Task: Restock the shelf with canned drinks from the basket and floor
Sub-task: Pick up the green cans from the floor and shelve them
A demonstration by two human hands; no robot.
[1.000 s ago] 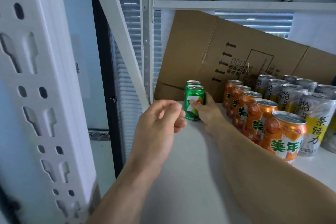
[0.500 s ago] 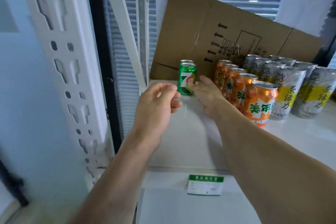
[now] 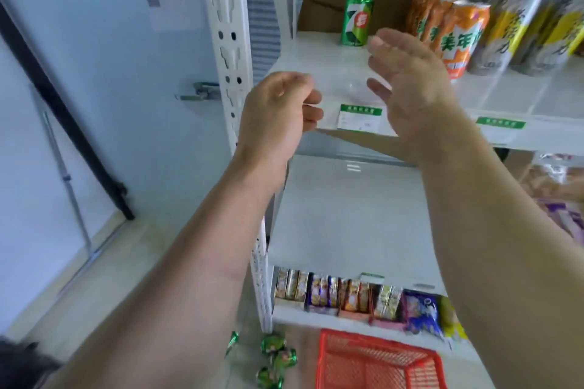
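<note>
A green can (image 3: 357,17) stands on the white shelf (image 3: 319,73) at its left end, in front of a cardboard sheet. My right hand (image 3: 407,85) hovers in front of the shelf edge with straight fingers and holds nothing. My left hand (image 3: 278,114) is level with the shelf edge, fingers loosely curled, empty. Several green cans (image 3: 271,357) lie on the floor by the shelf post. A red basket (image 3: 379,363) sits on the floor below; I see no cans in its visible part.
Orange cans (image 3: 455,31) and silver-yellow cans (image 3: 512,25) stand in rows to the right on the same shelf. A white perforated upright (image 3: 227,41) borders the left. Snack packets (image 3: 354,294) fill a lower shelf. A glass door is at left.
My right hand let go of the green can and drew back from the shelf. The view tilted down, bringing the lower shelves, basket and floor cans into sight.
</note>
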